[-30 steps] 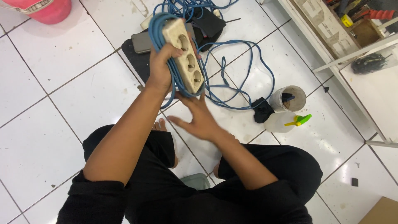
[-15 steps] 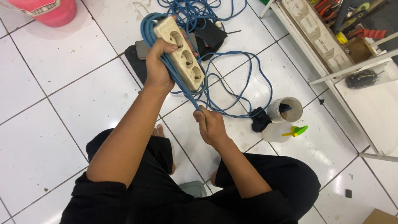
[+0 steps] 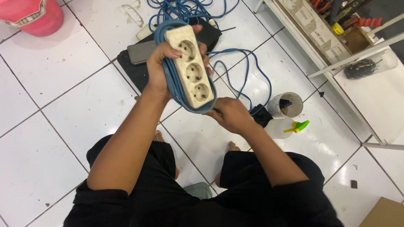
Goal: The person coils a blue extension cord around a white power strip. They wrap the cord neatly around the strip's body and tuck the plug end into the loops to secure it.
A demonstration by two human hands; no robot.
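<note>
My left hand (image 3: 159,70) grips a cream three-socket power strip (image 3: 188,66) held up over the white tiled floor. A blue cable (image 3: 168,80) is looped lengthwise around the strip. My right hand (image 3: 229,114) pinches the cable at the strip's lower end. More of the blue cable (image 3: 244,73) trails loose over the floor behind, up to a tangle at the top. I sit on the floor in black clothes with my bare feet showing.
A black mat (image 3: 134,71) with a grey flat device (image 3: 141,52) lies under the strip. To the right stand a grey cup (image 3: 285,105) and a clear bottle with a green nozzle (image 3: 288,127). A pink bucket (image 3: 27,14) is top left, a white shelf unit (image 3: 336,50) right, a cardboard box (image 3: 385,214) bottom right.
My right hand rose from the floor, took the blue cable and brought it up to the strip's lower end. The strip now sits closer and more upright.
</note>
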